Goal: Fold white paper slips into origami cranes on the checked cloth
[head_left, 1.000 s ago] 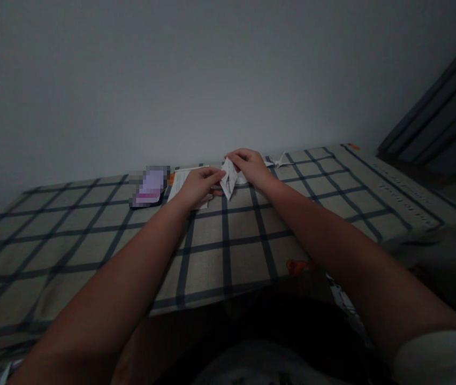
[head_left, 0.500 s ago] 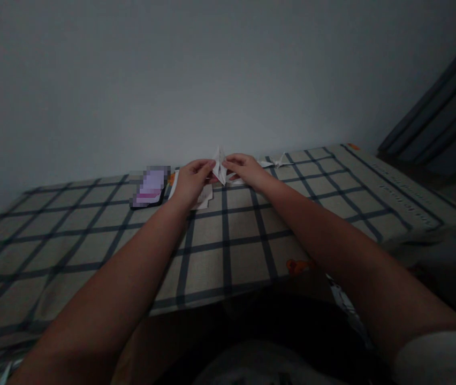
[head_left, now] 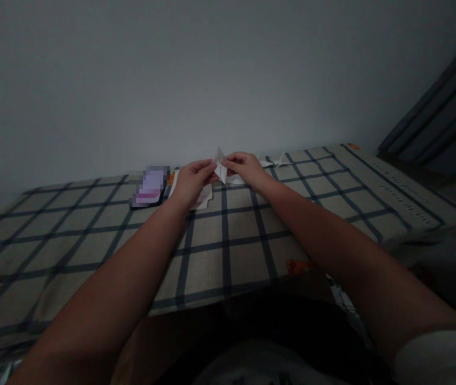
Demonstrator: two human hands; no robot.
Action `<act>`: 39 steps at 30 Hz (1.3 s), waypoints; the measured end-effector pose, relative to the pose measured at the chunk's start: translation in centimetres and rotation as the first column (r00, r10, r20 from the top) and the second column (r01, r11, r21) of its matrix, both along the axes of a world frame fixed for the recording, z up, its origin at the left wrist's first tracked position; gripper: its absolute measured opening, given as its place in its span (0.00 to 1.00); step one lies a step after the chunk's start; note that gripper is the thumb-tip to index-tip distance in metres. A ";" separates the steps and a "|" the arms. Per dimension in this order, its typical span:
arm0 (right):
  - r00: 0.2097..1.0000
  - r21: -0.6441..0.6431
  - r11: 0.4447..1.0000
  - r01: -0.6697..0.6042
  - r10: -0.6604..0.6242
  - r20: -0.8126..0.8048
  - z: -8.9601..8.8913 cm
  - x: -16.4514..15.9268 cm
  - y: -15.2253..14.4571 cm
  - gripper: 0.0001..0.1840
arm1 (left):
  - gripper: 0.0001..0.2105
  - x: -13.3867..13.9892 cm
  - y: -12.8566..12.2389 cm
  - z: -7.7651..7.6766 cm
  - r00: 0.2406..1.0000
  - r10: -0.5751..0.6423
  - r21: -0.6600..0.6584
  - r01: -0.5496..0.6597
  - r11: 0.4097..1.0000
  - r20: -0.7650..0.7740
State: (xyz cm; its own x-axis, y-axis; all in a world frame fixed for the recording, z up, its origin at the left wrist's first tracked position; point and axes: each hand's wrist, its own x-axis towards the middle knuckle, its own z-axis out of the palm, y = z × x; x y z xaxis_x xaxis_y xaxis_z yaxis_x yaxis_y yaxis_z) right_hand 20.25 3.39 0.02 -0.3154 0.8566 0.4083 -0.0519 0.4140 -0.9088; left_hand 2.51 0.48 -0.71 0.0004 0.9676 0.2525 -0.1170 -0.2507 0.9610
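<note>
Between my two hands stands a small folded piece of white paper (head_left: 220,170), diamond-shaped with a pointed top and bottom. My left hand (head_left: 194,179) pinches its left edge with thumb and fingers. From the other side, my right hand (head_left: 247,168) is closed on the right edge. White paper sheets (head_left: 204,200) lie on the cloth, partly under my left hand. Another white paper piece (head_left: 235,180) shows beneath my right hand, mostly covered by it.
A phone (head_left: 150,186) with a blurred lit screen lies left of my left hand. Right of my right hand sits a folded paper crane (head_left: 280,160), near the wall (head_left: 228,80). A checked tablecloth (head_left: 248,256) covers the table. A dark curtain (head_left: 440,96) hangs at far right.
The folded paper has turned slightly, and its middle crease looks less open. My fingers have shifted a little on its edges; both arms stay almost in place.
</note>
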 end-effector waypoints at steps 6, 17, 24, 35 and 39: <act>0.999 -0.008 0.999 0.038 -0.038 0.018 0.4 -0.4 -0.5 0.10 | 0.17 0.4 -0.6 0.3 0.999 0.037 0.040 -0.036 0.999 -0.029; 0.999 0.002 0.999 0.048 -0.048 0.020 0.5 -0.5 -0.7 0.10 | 0.16 0.7 -0.6 0.5 0.988 0.113 0.066 -0.107 0.992 -0.102; 0.996 -0.032 0.996 -0.081 0.080 -0.034 -0.3 -0.6 -0.3 0.11 | 0.20 0.8 -1.4 1.0 0.978 0.141 0.111 -0.125 0.986 -0.152; 1.000 0.039 0.999 -0.021 0.022 -0.019 0.0 -0.1 -0.2 0.10 | 0.25 0.3 -0.5 0.1 0.996 0.029 0.022 -0.027 0.999 -0.089; 0.997 0.036 0.997 -0.062 0.064 -0.040 -0.5 -0.1 0.1 0.10 | 0.25 0.4 -0.7 0.4 0.994 0.050 0.045 -0.046 0.998 -0.092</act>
State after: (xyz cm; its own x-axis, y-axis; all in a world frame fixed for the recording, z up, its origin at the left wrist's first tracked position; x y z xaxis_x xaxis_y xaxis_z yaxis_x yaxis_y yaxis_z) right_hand 20.12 3.53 -0.49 -0.3506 0.8208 0.4510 -0.1162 0.4397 -0.8906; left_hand 2.90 -0.19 -0.33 -0.0198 0.9553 0.2950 -0.0141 -0.2953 0.9553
